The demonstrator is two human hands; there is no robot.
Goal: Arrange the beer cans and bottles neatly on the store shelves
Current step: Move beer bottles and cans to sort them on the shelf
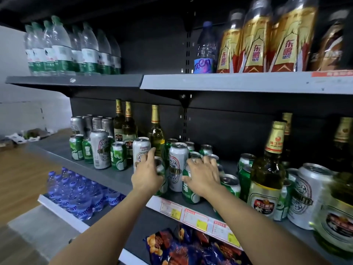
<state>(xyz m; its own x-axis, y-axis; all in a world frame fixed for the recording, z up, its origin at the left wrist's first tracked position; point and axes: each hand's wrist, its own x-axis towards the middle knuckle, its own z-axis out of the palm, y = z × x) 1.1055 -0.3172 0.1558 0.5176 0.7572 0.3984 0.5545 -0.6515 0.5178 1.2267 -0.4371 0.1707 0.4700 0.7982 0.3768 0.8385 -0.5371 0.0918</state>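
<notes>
- Cans (178, 165) and bottles (269, 169): mixed together on middle shelf (122, 178), tall white cans, short green cans and glass bottles standing upright in no clear rows.
- Left hand (147, 176): grip curled round short green can (160, 173), fingertips also reaching tall white can (140, 150) just behind.
- Right hand (203, 176): grip curled over top and side of another green can (189, 188) at shelf front; thumb on can wall.
- Handling, cans: judged rigid but thin-walled, smooth, possibly slippery; take by mid-body with fingers wrapped round, avoid squeezing hard. Weight cannot be told; treat as full.
- Handling, bottles: glass, judged heavy and fragile, top-heavy with narrow neck; take low on body, not by foil neck alone.
- Risk: cans touching or just beside one another; sliding one likely to knock neighbours, especially tall cans and bottle (156, 134) behind left hand.
- Next move, judged: lift clear rather than drag, group like with like, labels forward.
</notes>
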